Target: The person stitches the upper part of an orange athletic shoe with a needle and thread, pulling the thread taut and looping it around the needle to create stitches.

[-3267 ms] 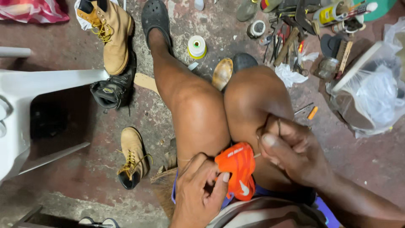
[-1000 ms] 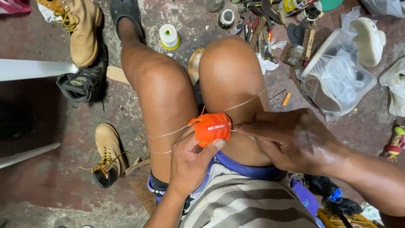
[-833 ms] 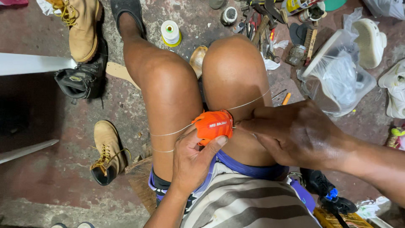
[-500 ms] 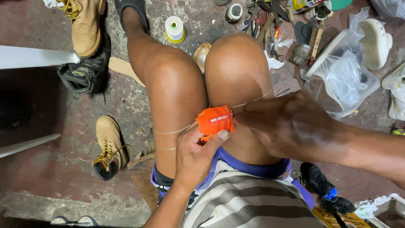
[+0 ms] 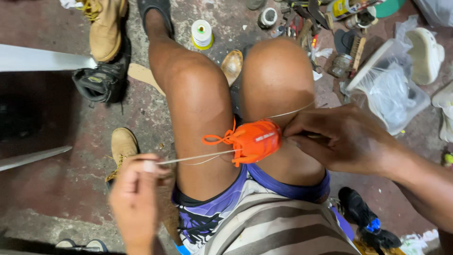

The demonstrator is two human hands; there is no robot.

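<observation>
An orange shoe (image 5: pixel 253 140) with orange laces is wedged between my knees. My right hand (image 5: pixel 337 138) presses against its right side, fingers closed on a tool I cannot make out, with a pale thread (image 5: pixel 292 112) running up over my knee. My left hand (image 5: pixel 137 191) is out to the lower left, pinching a taut whitish thread (image 5: pixel 198 157) that runs from the shoe.
Tan boots (image 5: pixel 107 28) and a black shoe (image 5: pixel 100 82) lie at the upper left, another tan boot (image 5: pixel 121 148) beside my left hand. A white thread spool (image 5: pixel 202 33), scattered tools (image 5: pixel 325 19), a plastic bag (image 5: pixel 389 89) and white shoes (image 5: pixel 424 52) fill the upper right.
My left hand has let go of the orange shoe and pulled out to the lower left, drawing the thread tight. My right hand stays at the shoe.
</observation>
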